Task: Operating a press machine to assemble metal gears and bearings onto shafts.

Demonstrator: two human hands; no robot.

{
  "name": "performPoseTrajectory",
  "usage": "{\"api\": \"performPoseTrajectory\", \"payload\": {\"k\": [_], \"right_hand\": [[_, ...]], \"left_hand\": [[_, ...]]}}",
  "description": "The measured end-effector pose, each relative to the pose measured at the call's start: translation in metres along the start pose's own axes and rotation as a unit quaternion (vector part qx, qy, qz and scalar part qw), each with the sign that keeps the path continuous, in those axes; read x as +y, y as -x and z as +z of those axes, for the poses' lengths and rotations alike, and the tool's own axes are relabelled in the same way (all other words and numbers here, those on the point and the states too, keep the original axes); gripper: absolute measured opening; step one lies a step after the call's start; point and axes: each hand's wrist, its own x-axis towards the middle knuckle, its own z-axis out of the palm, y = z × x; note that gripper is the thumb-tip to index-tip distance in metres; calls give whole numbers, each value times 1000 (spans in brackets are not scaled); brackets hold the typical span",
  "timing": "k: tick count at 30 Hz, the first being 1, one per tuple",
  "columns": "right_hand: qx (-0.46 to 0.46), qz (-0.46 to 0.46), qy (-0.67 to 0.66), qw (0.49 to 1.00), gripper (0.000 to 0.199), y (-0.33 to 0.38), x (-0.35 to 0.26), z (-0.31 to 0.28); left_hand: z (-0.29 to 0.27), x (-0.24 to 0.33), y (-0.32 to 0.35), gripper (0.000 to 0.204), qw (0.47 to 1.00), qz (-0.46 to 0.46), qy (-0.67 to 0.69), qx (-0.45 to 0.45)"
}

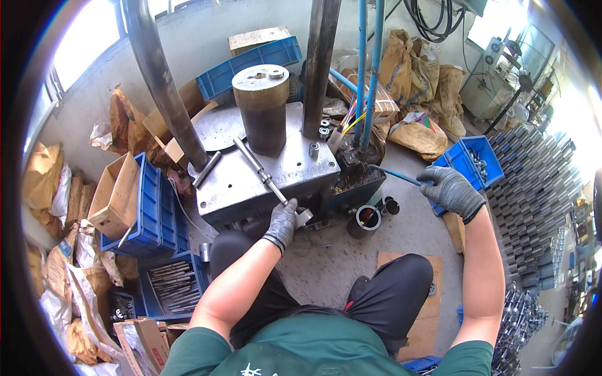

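My left hand (282,224), in a grey glove, grips a small metal ring piece (304,217) at the front edge of the grey steel press table (248,182), at the tip of a long steel rod (260,170). My right hand (450,190), also gloved, is closed on a thin blue lever (395,175) that reaches out from the machine. A thick brown cylinder (261,117) stands upright on the table. Two steel columns rise at the table's back.
Blue crates (145,210) stand at my left; one (175,287) holds steel rods. A blue bin (470,160) with metal parts sits by my right hand. Stacked steel tubes (533,188) fill the right side. Sacks and cardboard boxes line the wall. Dark cups (367,219) stand on the floor.
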Motion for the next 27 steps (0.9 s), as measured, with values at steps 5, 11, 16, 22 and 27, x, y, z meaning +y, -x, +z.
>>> {"api": "performPoseTrajectory", "payload": {"k": [5,11,16,22,27], "right_hand": [[22,-16,39,999,26,3,-3,-4],[23,-15,104,994,25,2,-10,-6],[9,-14,118,993,24,4,-10,-10],[-5,-25,102,994,28,7,-9,-14],[-19,-17,102,994,29,6,-6,-12]], "left_hand": [[5,12,19,22,982,139,-127,2],[6,83,27,25,940,287,-185,-21],[8,193,6,16,850,472,-214,-93],[28,332,-53,6,781,564,-266,35],[62,369,-90,7,815,482,-314,70]]}}
